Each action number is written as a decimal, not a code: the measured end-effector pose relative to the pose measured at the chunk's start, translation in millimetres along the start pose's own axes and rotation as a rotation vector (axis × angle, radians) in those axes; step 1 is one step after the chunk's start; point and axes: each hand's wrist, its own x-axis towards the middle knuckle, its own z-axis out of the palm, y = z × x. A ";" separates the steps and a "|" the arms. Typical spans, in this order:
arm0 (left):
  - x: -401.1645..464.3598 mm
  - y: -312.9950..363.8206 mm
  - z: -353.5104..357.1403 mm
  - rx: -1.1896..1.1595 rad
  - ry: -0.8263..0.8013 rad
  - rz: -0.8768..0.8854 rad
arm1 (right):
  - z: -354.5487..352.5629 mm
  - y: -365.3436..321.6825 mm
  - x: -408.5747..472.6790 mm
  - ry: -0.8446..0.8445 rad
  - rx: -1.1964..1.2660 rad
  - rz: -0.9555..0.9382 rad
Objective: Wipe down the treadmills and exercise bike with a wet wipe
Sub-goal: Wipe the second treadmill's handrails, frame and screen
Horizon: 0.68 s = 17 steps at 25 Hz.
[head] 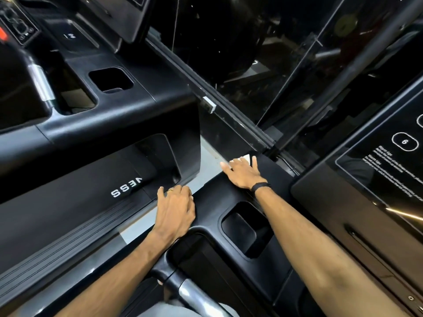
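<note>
**Two hands on the near treadmill console, wipe under the right**

Two treadmills appear in this view: the near treadmill console (229, 202), black plastic, runs across the lower centre, and a second treadmill (109, 106) stands to the left and farther off, with part of its deck lettering readable as "ESS".

We observe the right hand (242, 172) laid flat on the far end of the near console, fingers straight and slightly spread, palm down. A white wet wipe (248, 157) lies beneath it; only a small corner shows past the fingertips, at the console's far edge. A dark band (259, 186) circles the right wrist.

We record the left hand (176, 209) resting on the console's left edge, fingers curled down over the rim. A ring (170, 191) shows on one finger. We see nothing held in this hand.

Between the two forearms sits a recessed cup holder (245, 227). A glossy control panel (377, 175) with white printed text and a circled "6" occupies the right. A silver handlebar (190, 291) shows at the near edge.
</note>
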 end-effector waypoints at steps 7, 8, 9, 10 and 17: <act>-1.2 -0.5 -0.1 0.000 -0.012 0.001 | 15.2 -21.6 -2.7 0.123 -0.047 0.064; -1.7 -0.1 -0.1 -0.002 -0.007 -0.003 | 20.5 -28.3 -11.9 0.148 -0.028 0.028; -2.0 0.4 0.1 0.000 0.000 -0.004 | 26.6 -36.6 -24.7 0.151 0.020 -0.089; -2.6 1.1 0.4 0.001 0.003 -0.001 | 33.6 -40.9 -37.5 0.117 0.060 -0.200; 1.4 -2.1 6.8 -0.057 -0.017 0.036 | 35.7 27.0 -70.3 0.292 0.120 0.174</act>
